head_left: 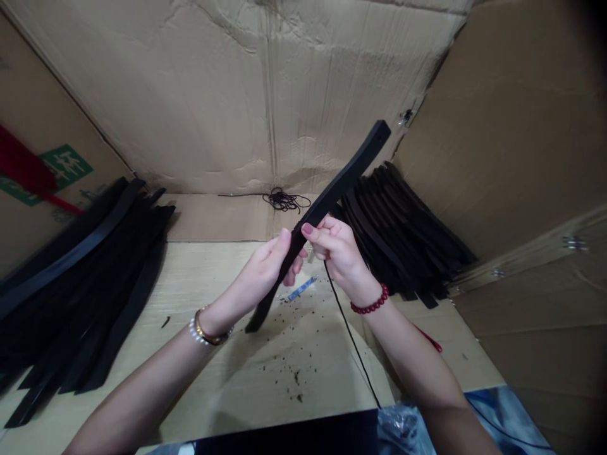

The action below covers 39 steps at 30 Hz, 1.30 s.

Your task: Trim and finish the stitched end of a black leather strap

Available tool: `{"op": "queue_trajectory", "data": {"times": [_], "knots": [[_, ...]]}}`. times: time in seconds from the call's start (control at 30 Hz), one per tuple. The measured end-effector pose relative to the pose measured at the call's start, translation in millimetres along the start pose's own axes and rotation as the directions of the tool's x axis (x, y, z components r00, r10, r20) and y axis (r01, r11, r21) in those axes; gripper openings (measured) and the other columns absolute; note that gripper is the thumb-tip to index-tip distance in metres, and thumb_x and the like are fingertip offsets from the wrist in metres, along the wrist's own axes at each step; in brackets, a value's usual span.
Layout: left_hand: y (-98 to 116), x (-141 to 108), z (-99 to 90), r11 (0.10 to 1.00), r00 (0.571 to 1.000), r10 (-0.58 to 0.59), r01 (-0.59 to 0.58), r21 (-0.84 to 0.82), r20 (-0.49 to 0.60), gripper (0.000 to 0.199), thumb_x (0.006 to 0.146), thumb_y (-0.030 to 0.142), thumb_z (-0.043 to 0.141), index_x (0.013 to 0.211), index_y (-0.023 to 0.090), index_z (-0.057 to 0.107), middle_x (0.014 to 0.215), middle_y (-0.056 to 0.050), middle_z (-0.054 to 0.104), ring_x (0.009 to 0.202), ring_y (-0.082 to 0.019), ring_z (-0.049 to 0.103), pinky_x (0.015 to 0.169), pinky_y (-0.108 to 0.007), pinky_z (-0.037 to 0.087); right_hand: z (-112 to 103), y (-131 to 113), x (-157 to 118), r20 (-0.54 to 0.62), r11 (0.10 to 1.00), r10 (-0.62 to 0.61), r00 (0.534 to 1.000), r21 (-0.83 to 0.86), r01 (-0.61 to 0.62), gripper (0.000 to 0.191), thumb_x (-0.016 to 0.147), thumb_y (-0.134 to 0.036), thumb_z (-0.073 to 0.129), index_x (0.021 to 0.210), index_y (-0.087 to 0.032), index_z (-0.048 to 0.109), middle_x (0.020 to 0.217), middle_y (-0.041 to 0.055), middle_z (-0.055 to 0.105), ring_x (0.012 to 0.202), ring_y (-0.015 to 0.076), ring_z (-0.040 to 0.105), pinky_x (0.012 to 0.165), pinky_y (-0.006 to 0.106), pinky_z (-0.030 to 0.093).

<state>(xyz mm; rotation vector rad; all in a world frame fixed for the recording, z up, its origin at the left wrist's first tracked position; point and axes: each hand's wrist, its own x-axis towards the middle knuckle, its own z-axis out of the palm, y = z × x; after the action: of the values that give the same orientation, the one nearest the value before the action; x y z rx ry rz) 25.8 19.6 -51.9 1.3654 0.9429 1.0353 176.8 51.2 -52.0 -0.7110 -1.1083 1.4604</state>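
Held up slantwise over the table is a long, black, slightly curved strip (348, 174), with a small hole near its upper end. My left hand (270, 262) is wrapped round its lower middle, thumb on top. Just above, my right hand (334, 246) pinches the strip's edge, its thumb against a dark cord wound there. From under the right hand the thin black cord (348, 325) hangs down to the table's near edge. The fingers partly hide the winding between both hands.
Black strips (85, 278) are heaped at left, and more strips (393, 234) stand fanned at right. A tangled black cord (284, 200) lies at the back. A small blue-and-white object (302, 288) and dark crumbs are on the table (203, 373). Cardboard walls (227, 107) enclose it.
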Motion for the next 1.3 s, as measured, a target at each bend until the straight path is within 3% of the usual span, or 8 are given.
{"op": "queue_trajectory", "data": {"times": [0.13,0.33,0.57,0.7,0.87,1.1,1.2,1.3], "knots": [[3,1,-3.4,0.982,0.988,-0.135,0.144,-0.125,0.076,0.061,0.093,0.071,0.039,0.074,0.016,0.058,0.043,0.005,0.042,0.031,-0.006,0.033,0.032,-0.018,0.028,-1,4,2,0.073,0.998,0.023,0.997,0.058,-0.027,0.043,0.063,-0.045,0.088,0.074,-0.017,0.058,0.050,-0.0112,0.036,0.042,0.0029,0.017,0.040,0.023,0.011],[12,-6,-6.4,0.807,0.793,-0.378,0.535,-0.249,0.478,0.067,0.088,0.080,0.033,0.069,0.020,0.053,0.038,0.008,0.032,0.023,-0.005,0.022,0.026,-0.016,0.021,-3,0,-2,0.256,0.998,0.014,0.967,0.049,-0.028,0.051,0.059,-0.057,0.087,0.082,-0.016,0.067,0.050,-0.0107,0.034,0.042,0.0030,0.016,0.041,0.024,0.009],[-1,-1,3.2,0.996,0.999,-0.019,0.023,-0.084,0.051,0.056,0.094,0.067,0.044,0.085,0.014,0.060,0.062,0.001,0.056,0.047,-0.006,0.052,0.045,-0.015,0.042,0,-1,-2,-0.012,0.999,-0.047,0.999,-0.014,0.046,0.042,0.067,-0.038,0.088,0.066,-0.018,0.051,0.048,-0.0098,0.040,0.041,0.0027,0.020,0.040,0.024,0.011],[3,-2,-1.5,0.960,0.972,-0.176,0.205,-0.193,0.155,0.061,0.093,0.071,0.039,0.071,0.016,0.057,0.043,0.006,0.039,0.030,-0.005,0.032,0.031,-0.015,0.028,0,2,-1,0.095,0.998,0.010,0.995,0.057,-0.015,0.039,0.067,-0.040,0.088,0.069,-0.018,0.056,0.047,-0.0115,0.033,0.041,0.0028,0.016,0.040,0.024,0.009],[10,-4,-8.2,0.814,0.770,-0.377,0.541,-0.214,0.515,0.073,0.085,0.085,0.027,0.061,0.019,0.050,0.035,0.006,0.032,0.021,-0.007,0.024,0.022,-0.017,0.020,-1,0,-2,0.249,0.992,0.083,0.965,0.069,-0.103,0.044,0.065,-0.050,0.086,0.081,-0.016,0.063,0.050,-0.0114,0.037,0.041,0.0023,0.014,0.039,0.024,0.007],[-3,4,-0.8,0.954,0.980,-0.180,0.195,-0.227,0.082,0.070,0.090,0.077,0.037,0.075,0.013,0.060,0.050,0.005,0.042,0.036,-0.003,0.038,0.037,-0.012,0.034,1,1,-1,-0.018,1.000,-0.029,0.999,0.000,0.029,0.043,0.067,-0.040,0.087,0.064,-0.017,0.050,0.045,-0.0114,0.035,0.041,0.0023,0.019,0.039,0.022,0.011],[-2,4,-1.9,0.930,0.971,-0.231,0.241,-0.278,0.066,0.067,0.089,0.076,0.041,0.069,0.014,0.058,0.044,0.005,0.040,0.030,-0.003,0.033,0.032,-0.013,0.027,1,4,0,-0.003,1.000,-0.021,1.000,0.002,0.021,0.040,0.068,-0.041,0.086,0.066,-0.017,0.054,0.047,-0.0109,0.035,0.041,0.0025,0.018,0.039,0.023,0.011],[2,3,-5.9,0.818,0.871,-0.349,0.463,-0.342,0.347,0.073,0.088,0.081,0.027,0.060,0.018,0.052,0.034,0.004,0.037,0.022,-0.007,0.027,0.025,-0.016,0.024,-1,5,1,0.138,0.998,0.039,0.990,0.036,-0.044,0.038,0.070,-0.047,0.084,0.079,-0.015,0.065,0.048,-0.0115,0.032,0.042,0.0030,0.015,0.040,0.023,0.009]]}}
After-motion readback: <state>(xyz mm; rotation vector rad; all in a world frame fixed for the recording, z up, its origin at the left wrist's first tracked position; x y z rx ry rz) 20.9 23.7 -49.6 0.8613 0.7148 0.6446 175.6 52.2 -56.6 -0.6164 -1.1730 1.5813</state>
